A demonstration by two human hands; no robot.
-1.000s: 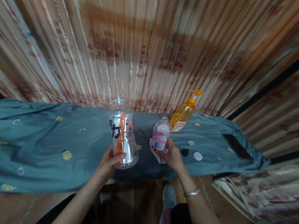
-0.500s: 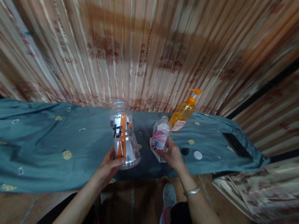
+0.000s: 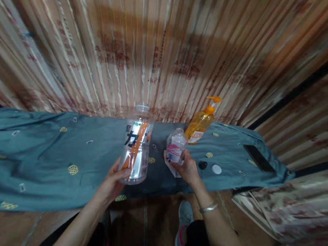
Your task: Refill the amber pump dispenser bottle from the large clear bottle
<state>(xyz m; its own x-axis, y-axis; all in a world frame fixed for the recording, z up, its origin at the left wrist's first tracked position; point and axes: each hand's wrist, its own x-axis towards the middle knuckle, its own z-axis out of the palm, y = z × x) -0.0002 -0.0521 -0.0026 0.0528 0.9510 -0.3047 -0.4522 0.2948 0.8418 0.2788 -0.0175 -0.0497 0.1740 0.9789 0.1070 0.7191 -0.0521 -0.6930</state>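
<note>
Head view: left hand [image 3: 112, 179] wraps the big bottle [image 3: 136, 148] near its base, held upright above the cloth [image 3: 41, 150]. Right hand [image 3: 187, 170] grips the small bottle [image 3: 175, 148], standing on the cloth by a tissue [image 3: 172, 169]. Pump bottle [image 3: 201, 121] just behind; black cap [image 3: 202, 165], white cap [image 3: 216, 169] to the right, phone [image 3: 258, 158] further right.

I see an orange plastic pump bottle [image 3: 199, 124] standing on the teal patterned cloth [image 3: 40, 154]. A small black cap [image 3: 202, 165] and a white round cap [image 3: 216, 169] lie just beside each other, and a black flat phone [image 3: 258, 158] rests further right.
</note>
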